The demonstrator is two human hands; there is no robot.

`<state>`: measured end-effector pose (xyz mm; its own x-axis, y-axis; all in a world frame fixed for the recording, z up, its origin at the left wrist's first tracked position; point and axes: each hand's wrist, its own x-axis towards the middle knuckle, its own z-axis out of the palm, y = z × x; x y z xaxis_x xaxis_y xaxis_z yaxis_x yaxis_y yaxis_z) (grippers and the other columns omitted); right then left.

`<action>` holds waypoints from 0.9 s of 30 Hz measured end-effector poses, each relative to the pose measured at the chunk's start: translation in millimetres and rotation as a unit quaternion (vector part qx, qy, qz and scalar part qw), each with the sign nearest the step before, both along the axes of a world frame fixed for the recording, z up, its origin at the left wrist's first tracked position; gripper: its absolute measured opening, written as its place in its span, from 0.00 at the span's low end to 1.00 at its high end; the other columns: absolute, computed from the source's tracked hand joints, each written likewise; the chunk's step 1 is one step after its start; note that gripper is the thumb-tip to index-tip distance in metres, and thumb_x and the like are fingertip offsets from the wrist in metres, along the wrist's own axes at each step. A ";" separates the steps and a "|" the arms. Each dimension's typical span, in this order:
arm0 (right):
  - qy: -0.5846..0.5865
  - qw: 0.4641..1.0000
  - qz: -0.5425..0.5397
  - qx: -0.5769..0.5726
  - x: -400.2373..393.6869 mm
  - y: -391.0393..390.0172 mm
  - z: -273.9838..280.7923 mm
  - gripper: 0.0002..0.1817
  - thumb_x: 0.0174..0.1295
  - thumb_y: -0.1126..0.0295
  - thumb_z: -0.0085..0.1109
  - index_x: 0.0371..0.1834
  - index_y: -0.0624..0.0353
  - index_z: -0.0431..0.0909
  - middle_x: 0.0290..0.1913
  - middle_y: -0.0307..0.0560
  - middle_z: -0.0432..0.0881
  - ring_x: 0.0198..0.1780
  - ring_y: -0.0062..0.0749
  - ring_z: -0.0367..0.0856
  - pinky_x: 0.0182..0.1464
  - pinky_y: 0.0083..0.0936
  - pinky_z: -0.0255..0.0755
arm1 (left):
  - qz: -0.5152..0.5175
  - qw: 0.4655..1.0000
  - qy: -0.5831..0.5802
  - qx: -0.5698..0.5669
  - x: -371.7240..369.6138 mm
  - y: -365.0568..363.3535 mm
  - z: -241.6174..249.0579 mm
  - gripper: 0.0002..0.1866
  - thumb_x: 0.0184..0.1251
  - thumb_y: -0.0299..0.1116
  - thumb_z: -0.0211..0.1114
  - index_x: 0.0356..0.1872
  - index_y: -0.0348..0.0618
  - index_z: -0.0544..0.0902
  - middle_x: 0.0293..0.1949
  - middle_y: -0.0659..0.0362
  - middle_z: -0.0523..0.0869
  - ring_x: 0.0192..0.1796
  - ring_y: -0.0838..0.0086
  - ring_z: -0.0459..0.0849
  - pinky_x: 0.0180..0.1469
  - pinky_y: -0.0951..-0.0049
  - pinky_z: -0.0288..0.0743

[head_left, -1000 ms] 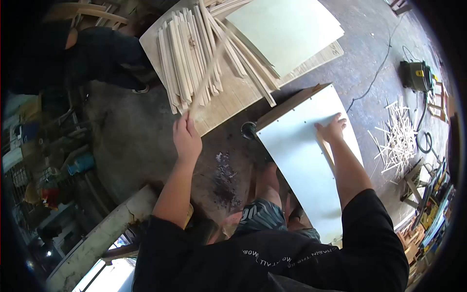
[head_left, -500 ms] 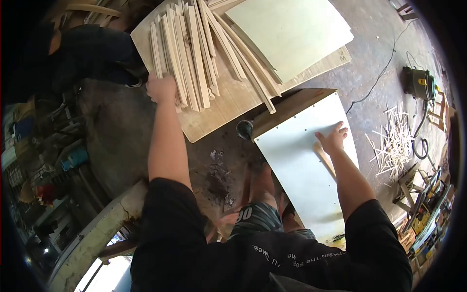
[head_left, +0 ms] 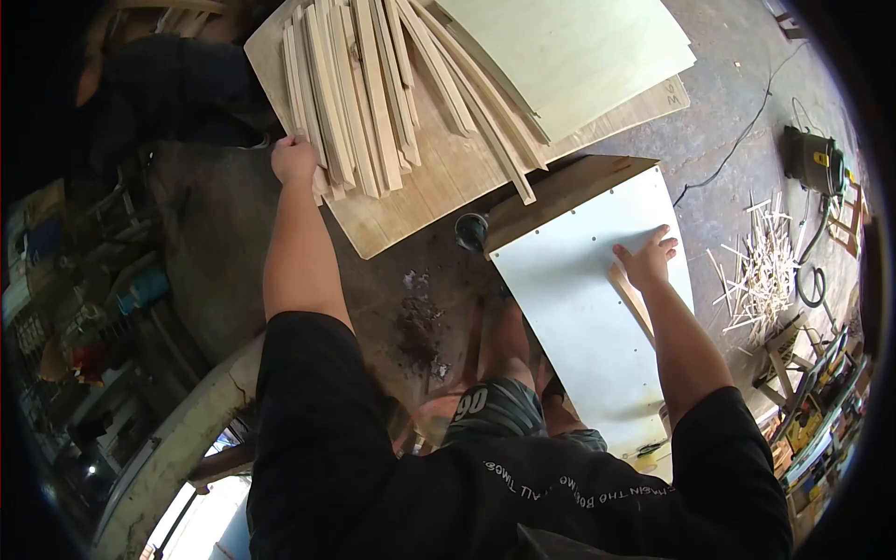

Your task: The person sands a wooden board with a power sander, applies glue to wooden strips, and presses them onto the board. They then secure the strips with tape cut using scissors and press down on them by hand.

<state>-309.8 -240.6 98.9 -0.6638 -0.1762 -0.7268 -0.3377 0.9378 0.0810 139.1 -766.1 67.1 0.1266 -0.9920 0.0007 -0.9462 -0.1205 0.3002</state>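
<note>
My left hand [head_left: 295, 161] is closed at the near-left edge of a plywood board [head_left: 401, 219], beside the ends of a spread of long wooden strips [head_left: 378, 103]. What its fingers grip is hidden. On the white top panel of a wooden box [head_left: 574, 271] rests my right hand [head_left: 646, 261], its fingers spread. A short wooden strip [head_left: 631, 303] lies on that panel, running beneath my right hand and forearm.
Pale thin sheets [head_left: 569, 61] lie on the plywood behind the strips. A dark round object [head_left: 470, 231] is beside the box. To the right are a pile of thin offcuts [head_left: 761, 257], a vacuum-like machine [head_left: 812, 159] and a cable [head_left: 733, 154] on the floor.
My left hand has shifted slightly left and up, away from the strips it was against. My right hand stays spread on the white panel. The view has shifted a little.
</note>
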 end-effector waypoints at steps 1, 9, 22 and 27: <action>-0.001 1.000 0.001 0.002 -0.2 -0.1 0.4 0.72 0.63 0.40 0.74 0.86 0.69 0.26 0.85 0.84 0.33 0.87 0.78 0.35 0.85 0.56 0.49 | 0.003 1.000 0.025 0.018 -0.7 3.7 4.8 0.25 0.70 0.52 0.74 0.53 0.38 0.90 0.46 0.49 0.93 0.53 0.56 0.92 0.59 0.60 0.82; -0.001 1.000 -0.002 0.004 -0.1 0.1 0.2 0.73 0.62 0.40 0.75 0.87 0.68 0.26 0.85 0.84 0.33 0.87 0.78 0.34 0.86 0.56 0.48 | -0.046 0.998 0.038 0.003 -60.7 28.7 61.9 0.26 0.69 0.46 0.76 0.59 0.36 0.88 0.47 0.49 0.93 0.53 0.58 0.92 0.58 0.62 0.82; -0.003 1.000 -0.011 0.000 -1.2 1.9 -4.0 0.73 0.62 0.41 0.76 0.87 0.67 0.25 0.85 0.83 0.33 0.87 0.76 0.34 0.86 0.57 0.47 | 0.054 0.973 0.167 -0.153 -84.5 32.4 34.7 0.22 0.62 0.32 0.80 0.56 0.34 0.89 0.52 0.46 0.93 0.49 0.59 0.92 0.57 0.64 0.83; 0.000 1.000 -0.017 0.000 -1.3 2.5 -5.1 0.73 0.61 0.42 0.77 0.87 0.65 0.26 0.86 0.81 0.33 0.88 0.74 0.34 0.86 0.57 0.47 | 0.082 0.910 0.405 0.004 -75.2 22.7 34.1 0.20 0.68 0.34 0.76 0.57 0.34 0.89 0.52 0.46 0.93 0.50 0.60 0.92 0.57 0.65 0.83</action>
<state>-311.1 -238.1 93.8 -0.6688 -0.1536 -0.7274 -0.3058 0.9486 0.0809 63.9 -743.4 101.2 0.2291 -0.9591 -0.1659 -0.3832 -0.2456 0.8904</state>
